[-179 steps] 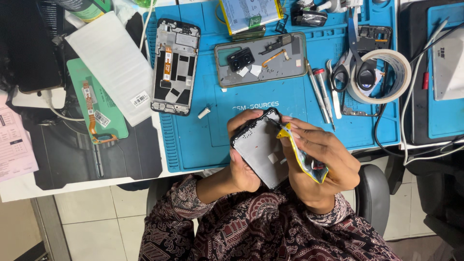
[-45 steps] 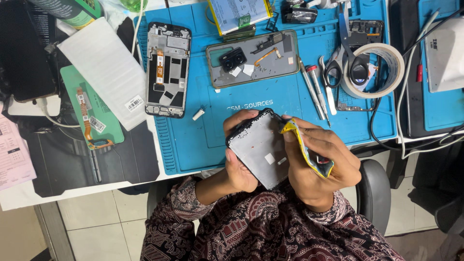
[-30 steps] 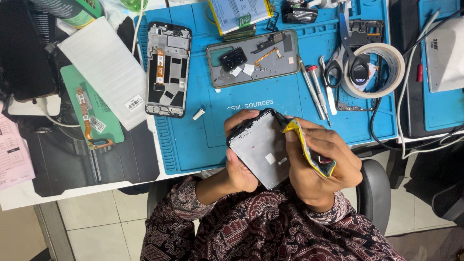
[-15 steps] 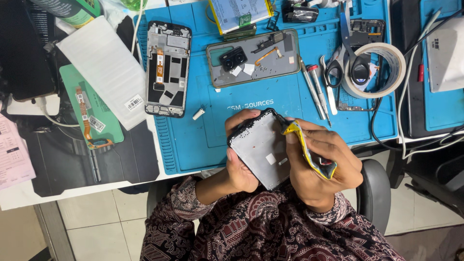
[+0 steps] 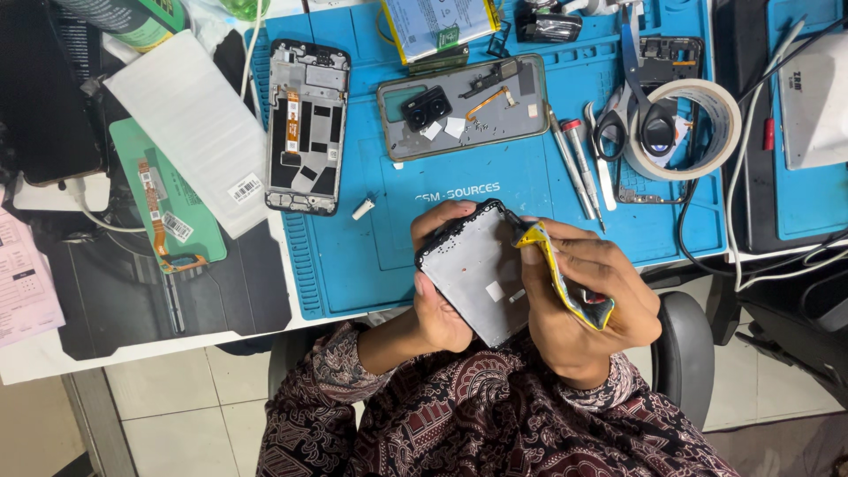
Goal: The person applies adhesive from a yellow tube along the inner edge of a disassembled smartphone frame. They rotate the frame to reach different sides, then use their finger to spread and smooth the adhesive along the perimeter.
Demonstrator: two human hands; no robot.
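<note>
Over blue mat [image 5: 371,256], left hand [image 5: 439,311] grips phone panel [image 5: 477,276], right hand [image 5: 579,305] clenches yellow tool [image 5: 565,283] (perhaps prying).

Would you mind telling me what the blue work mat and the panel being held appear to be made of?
The blue work mat looks like matte silicone or rubber, judging by its moulded ridges and trays. The phone panel in the left hand appears to be dull grey metal backing, black-edged, though plastic cannot be excluded.
</note>
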